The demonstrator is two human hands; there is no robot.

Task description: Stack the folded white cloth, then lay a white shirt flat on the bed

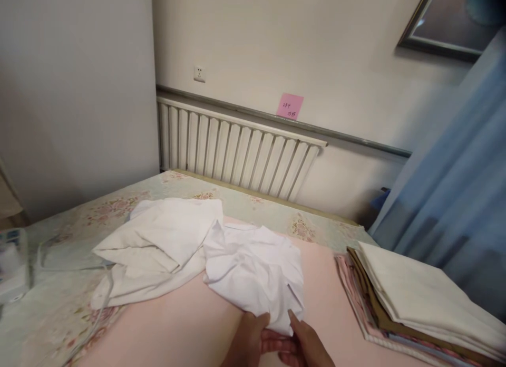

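Fingers of left hand (247, 339) and right hand (307, 346) seem pinched on the crumpled white cloth (253, 267), cream cloth (158, 245) also unfolded, folded stack (419, 298) at right already done.

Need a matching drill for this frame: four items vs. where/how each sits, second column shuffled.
1 white cloth
2 cream garment
3 folded stack
4 pink note

A stuck on the wall
B piled at far right
C gripped by left hand and right hand
D lying loose, left of the white cloth

Pairs: 1-C, 2-D, 3-B, 4-A
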